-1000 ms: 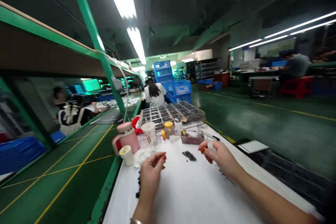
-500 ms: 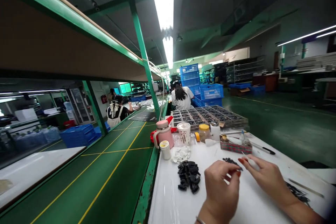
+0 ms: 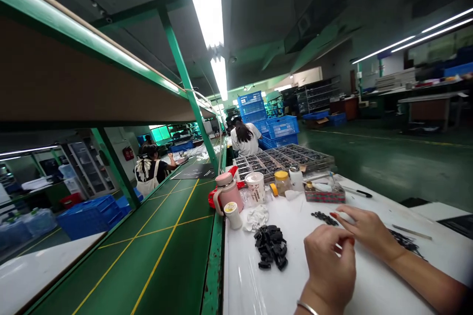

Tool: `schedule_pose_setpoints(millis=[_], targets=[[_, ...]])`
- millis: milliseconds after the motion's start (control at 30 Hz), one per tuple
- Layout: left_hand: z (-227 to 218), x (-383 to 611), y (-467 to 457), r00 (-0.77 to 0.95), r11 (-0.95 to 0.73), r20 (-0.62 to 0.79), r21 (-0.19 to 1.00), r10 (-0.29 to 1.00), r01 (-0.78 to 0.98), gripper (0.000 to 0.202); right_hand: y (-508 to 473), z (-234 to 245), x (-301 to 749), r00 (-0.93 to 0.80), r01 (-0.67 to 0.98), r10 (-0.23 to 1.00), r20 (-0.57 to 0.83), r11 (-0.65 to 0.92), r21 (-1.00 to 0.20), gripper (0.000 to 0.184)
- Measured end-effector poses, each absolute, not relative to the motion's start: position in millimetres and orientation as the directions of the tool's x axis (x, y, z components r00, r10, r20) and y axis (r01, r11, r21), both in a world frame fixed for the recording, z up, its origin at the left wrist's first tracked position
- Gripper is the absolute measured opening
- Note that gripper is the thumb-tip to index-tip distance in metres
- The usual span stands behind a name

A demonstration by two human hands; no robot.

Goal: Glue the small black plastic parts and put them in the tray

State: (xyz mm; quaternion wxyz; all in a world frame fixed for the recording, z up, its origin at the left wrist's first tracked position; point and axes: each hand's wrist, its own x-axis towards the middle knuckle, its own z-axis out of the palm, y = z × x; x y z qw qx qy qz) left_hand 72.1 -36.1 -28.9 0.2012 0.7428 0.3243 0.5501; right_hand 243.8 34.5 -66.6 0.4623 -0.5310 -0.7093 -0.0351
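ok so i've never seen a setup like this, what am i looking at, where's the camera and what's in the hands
There is no machine arm here: these are a person's bare hands, seen by a camera worn on that person's head, looking forward and down.

The right hand holds a small white object. The left hand is close beside it with fingers curled in; whether they grip anything is hidden.

On the white table lie a heap of black parts, a smaller dark pile and crumpled white tissue. Behind stand a pink mug, a yellow-lidded jar and a divided tray.
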Motion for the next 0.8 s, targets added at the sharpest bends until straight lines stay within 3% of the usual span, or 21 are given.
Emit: schedule_pose_setpoints(millis=[200, 433, 700, 800], targets=[[-32, 75, -38, 0.245, -0.702, 0.658, 0.669, 0.712, 0.244, 0.022, 31, -63, 243, -0.003, 0.788, 0.748, 0.664, 0.411, -0.459, 0.029], [-38, 75, -32, 0.208, -0.635, 0.600, 0.733, 0.773, 0.245, 0.021, 38, -72, 247, 0.086, 0.778, 0.780, 0.620, 0.336, -0.531, 0.021], [-48, 79, -28, 0.227, -0.586, 0.542, 0.774, 0.809, 0.238, 0.024, 39, -65, 253, 0.255, 0.655, 0.825, 0.505, 0.236, -0.718, 0.038], [-52, 82, -24, 0.194, -0.568, 0.535, 0.791, 0.822, 0.229, 0.027, 41, -58, 257, 0.249, 0.574, 0.855, 0.455, 0.247, -0.780, 0.036]])
